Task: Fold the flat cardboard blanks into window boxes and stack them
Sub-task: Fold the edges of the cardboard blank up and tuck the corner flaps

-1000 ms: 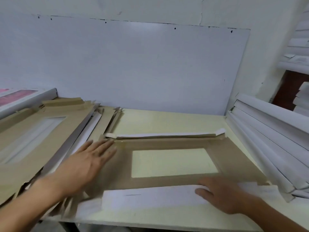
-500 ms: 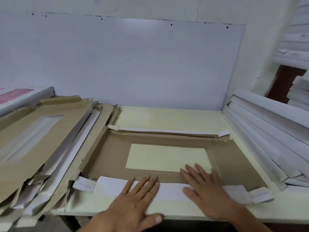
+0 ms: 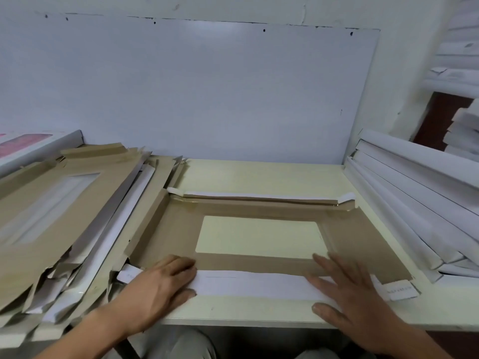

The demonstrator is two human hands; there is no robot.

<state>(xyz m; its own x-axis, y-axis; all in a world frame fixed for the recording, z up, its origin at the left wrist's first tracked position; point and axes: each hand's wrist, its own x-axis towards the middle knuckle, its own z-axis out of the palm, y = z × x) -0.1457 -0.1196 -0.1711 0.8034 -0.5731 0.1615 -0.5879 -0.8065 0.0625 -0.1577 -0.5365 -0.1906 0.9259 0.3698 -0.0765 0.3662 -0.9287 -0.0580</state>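
I see the cardboard blank [image 3: 259,211] lying brown side up in the middle of the bench [image 3: 259,174], its window cut-out showing the cream top beneath. Its near white flap [image 3: 254,283] is folded flat. The left hand [image 3: 160,286] presses that flap's left end, fingers bent over it; the right hand [image 3: 355,294] lies flat and spread on the right end. Left, a pile of blanks [image 3: 64,216]; right, folded white boxes [image 3: 414,203].

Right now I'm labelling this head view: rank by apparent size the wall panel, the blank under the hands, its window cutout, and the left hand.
1. Wall panel
2. Blank
3. Window cutout
4. Left hand, though nearness to the camera enlarges it.
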